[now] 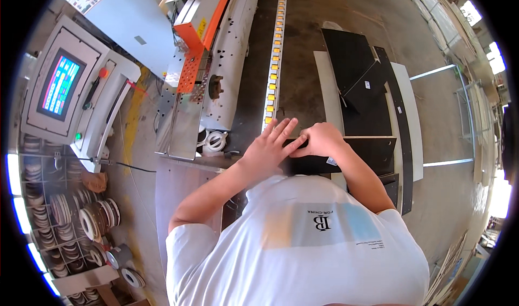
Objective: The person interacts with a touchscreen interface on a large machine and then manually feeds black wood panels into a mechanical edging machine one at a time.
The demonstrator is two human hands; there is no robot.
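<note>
My left hand (268, 148) is in front of my chest, its fingers stretched out and spread, with its thumb side close to the right hand. My right hand (324, 139) is closed, with bent fingers and thumb pinched at the edge of a black panel (309, 166). That panel is close against my body, partly hidden by my hands and right forearm. A small pale label (331, 161) shows on it beside the forearm. Just beyond my left hand runs a long rail with yellow blocks (271, 92).
Left of the rail stands a long machine with an orange guard (190, 68). A control console (69, 70) with a lit screen is further left, above racks of tape rolls (100, 219). Black boards (357, 79) lie stacked at the right, near a metal frame (448, 161).
</note>
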